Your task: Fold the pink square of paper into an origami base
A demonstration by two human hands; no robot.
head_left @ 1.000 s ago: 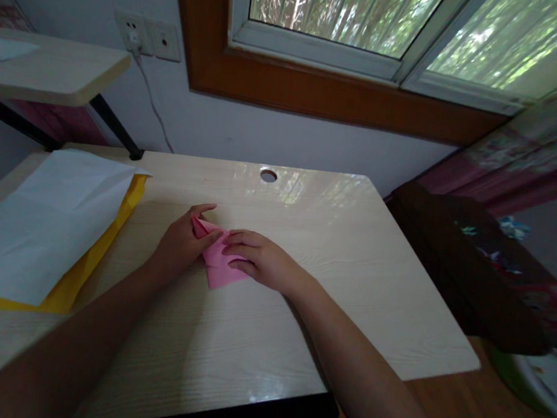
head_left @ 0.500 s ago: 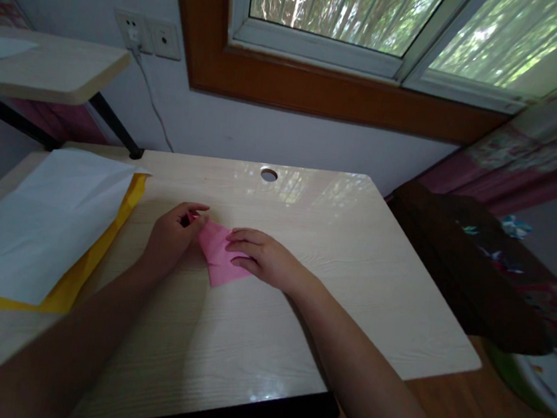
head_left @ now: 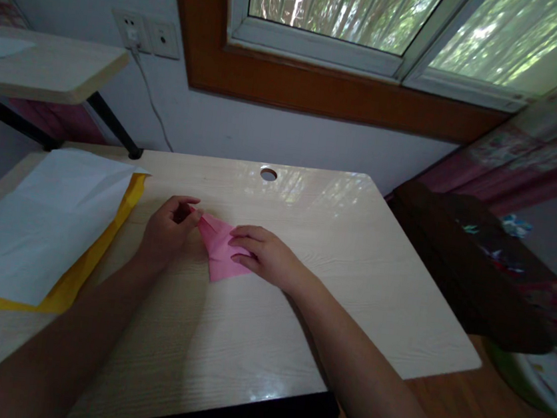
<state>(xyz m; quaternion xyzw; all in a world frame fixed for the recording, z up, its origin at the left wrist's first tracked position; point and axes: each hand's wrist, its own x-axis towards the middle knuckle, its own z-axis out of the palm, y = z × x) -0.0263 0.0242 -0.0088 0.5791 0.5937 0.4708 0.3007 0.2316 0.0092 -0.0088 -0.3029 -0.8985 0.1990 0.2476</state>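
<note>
A folded piece of pink paper (head_left: 220,253) lies on the light wood-grain desk, creased, with one pointed corner toward the lower left. My left hand (head_left: 170,227) pinches its upper left end between thumb and fingers. Part of that end is hidden in the fingers. Over the paper's right side rests my right hand (head_left: 266,254), palm down, its fingers stretched out and a little apart, touching the sheet. The paper's right edge is covered by this hand.
Large white paper (head_left: 40,222) over a yellow sheet (head_left: 97,249) lies at the desk's left. A raised shelf (head_left: 73,71) on black legs stands behind it. The desk (head_left: 373,300) has a round cable hole (head_left: 269,175) near the wall. Dark furniture (head_left: 462,270) holds small items at right.
My left hand has shifted slightly up and left with the pinched end of the pink paper. The paper's lower corner has moved up a little. My right hand stays nearly in place.
</note>
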